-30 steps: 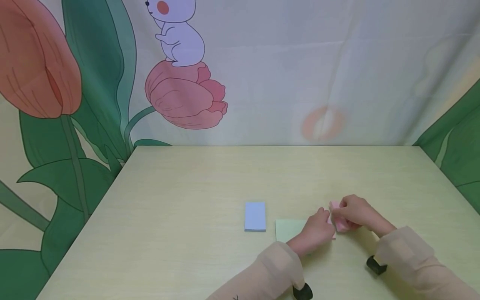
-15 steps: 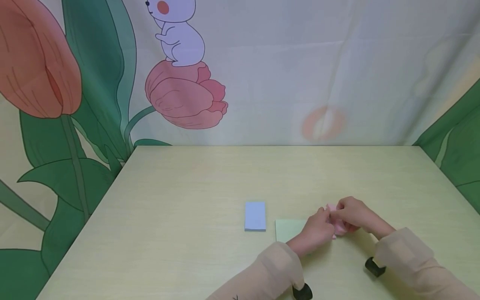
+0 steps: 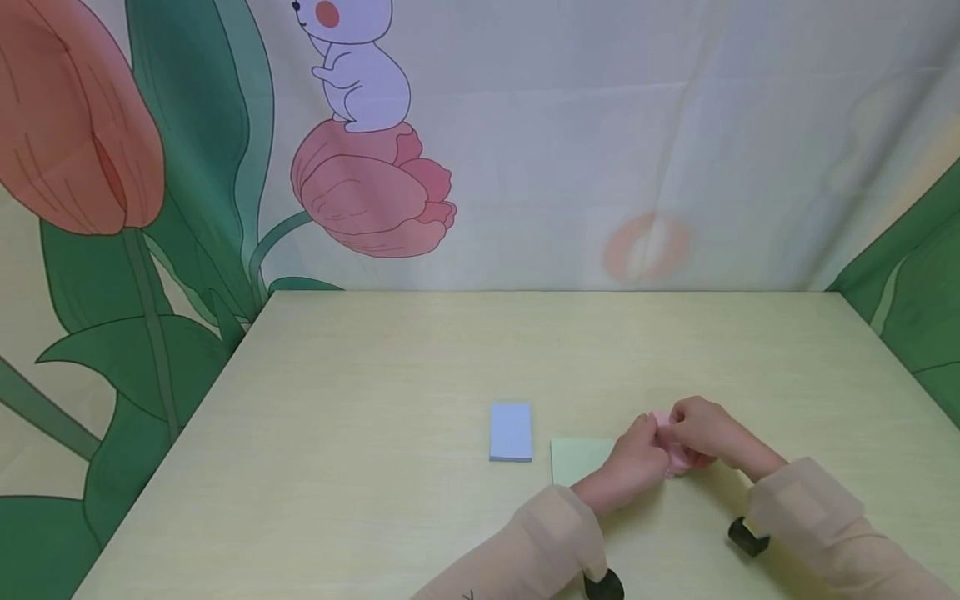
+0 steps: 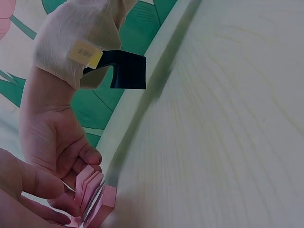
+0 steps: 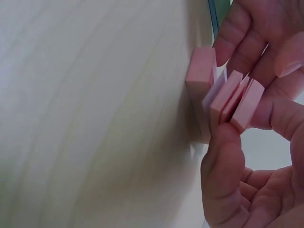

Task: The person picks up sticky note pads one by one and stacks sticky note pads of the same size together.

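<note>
Both hands are on a pad of pink sticky notes (image 3: 677,460), right of centre on the table. The pad is split into a thick block (image 5: 200,71) nearest the table and several thinner bundles (image 5: 232,97) fanned apart. Between them shows a pale sheet (image 5: 214,92). My right hand (image 3: 708,429) pinches the thinner bundles between thumb and fingers. From the left, my left hand (image 3: 633,457) grips the pad's other end, its fingertips partly hidden in the head view. Under the left hand lies a pale green sheet or pad (image 3: 577,458), partly covered.
A blue pad of notes (image 3: 511,432) lies left of the green one. The light wooden table (image 3: 337,458) ends at a printed cloth backdrop (image 3: 540,167). Black camera mounts (image 3: 748,537) hang below both sleeves.
My right hand has moved slightly left and toward the person, bringing its pink notes against those at the left hand. The left hand, blue pad and green sheet stay in place.
</note>
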Tool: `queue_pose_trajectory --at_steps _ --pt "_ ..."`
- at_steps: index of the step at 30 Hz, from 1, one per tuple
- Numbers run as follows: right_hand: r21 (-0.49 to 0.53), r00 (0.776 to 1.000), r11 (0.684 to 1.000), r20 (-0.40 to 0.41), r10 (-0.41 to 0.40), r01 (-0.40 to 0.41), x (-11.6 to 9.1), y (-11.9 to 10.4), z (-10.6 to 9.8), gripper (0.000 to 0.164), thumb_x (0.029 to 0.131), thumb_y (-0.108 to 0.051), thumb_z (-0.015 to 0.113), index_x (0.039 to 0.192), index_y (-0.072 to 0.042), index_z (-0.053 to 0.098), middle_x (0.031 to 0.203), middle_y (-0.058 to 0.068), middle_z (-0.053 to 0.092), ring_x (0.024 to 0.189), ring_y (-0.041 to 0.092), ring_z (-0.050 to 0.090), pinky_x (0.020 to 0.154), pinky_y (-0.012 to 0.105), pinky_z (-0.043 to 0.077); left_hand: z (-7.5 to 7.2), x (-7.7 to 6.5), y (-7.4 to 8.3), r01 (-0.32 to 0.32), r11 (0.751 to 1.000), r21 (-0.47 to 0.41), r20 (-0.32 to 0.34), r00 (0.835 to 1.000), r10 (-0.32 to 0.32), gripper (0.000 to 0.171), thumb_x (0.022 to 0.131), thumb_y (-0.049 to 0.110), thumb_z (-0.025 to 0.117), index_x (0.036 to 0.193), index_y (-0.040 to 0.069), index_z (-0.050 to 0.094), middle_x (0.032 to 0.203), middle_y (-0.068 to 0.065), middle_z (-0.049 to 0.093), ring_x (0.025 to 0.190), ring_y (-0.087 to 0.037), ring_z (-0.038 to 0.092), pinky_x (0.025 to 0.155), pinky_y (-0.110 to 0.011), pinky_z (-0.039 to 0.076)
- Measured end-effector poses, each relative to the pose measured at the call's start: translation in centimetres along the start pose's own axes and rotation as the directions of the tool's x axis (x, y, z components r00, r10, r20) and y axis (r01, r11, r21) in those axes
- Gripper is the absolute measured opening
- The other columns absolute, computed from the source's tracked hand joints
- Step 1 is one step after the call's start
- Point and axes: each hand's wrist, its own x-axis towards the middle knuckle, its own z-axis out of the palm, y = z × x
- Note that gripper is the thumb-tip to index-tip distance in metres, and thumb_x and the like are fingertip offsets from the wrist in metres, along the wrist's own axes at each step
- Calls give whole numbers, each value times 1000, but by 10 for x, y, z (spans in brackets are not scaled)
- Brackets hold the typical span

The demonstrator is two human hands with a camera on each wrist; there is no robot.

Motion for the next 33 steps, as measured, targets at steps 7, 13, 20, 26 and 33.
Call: queue_pose_trajectory --at_steps 7,13,20,26,33 --pt "-57 1000 998 -14 15 -15 5 1 4 24 81 -24 58 78 -3 47 62 4 48 50 13 46 45 22 41 2 1 -3 13 990 -139 15 1000 -11 29 71 -9 47 97 4 47 93 0 42 81 -13 40 68 -22 34" --pt "-67 1000 998 -12 20 -20 6 0 7 21 81 -21 58 79 -2 47 63 6 49 50 14 47 45 23 41 2 0 -2 40 985 -168 -1 999 -41 23 73 -5 53 93 5 48 94 0 45 85 -13 42 72 -25 35" --pt "-75 1000 997 0 25 -25 5 -2 7 11 83 -12 50 84 -1 49 63 6 51 51 15 48 46 23 42 2 -1 -2 51 978 -201 -23 998 -57 22 76 -6 47 95 4 50 94 -3 50 85 -16 45 75 -28 38" --pt "-64 1000 998 7 2 -1 4 -2 5 14 83 -14 51 85 0 50 61 6 51 50 14 49 45 23 42 1 -1 -1 65 981 -181 -39 997 -73 29 76 -5 43 103 3 51 105 -3 54 89 -15 46 80 -29 38" --pt "-11 1000 1000 -9 -26 26 3 1 -2 19 87 -17 51 82 1 57 59 3 53 50 13 50 48 26 45 1 -2 -2 59 973 -221 -45 996 -71 42 76 -8 42 116 3 51 115 -4 56 90 -12 48 74 -23 40"
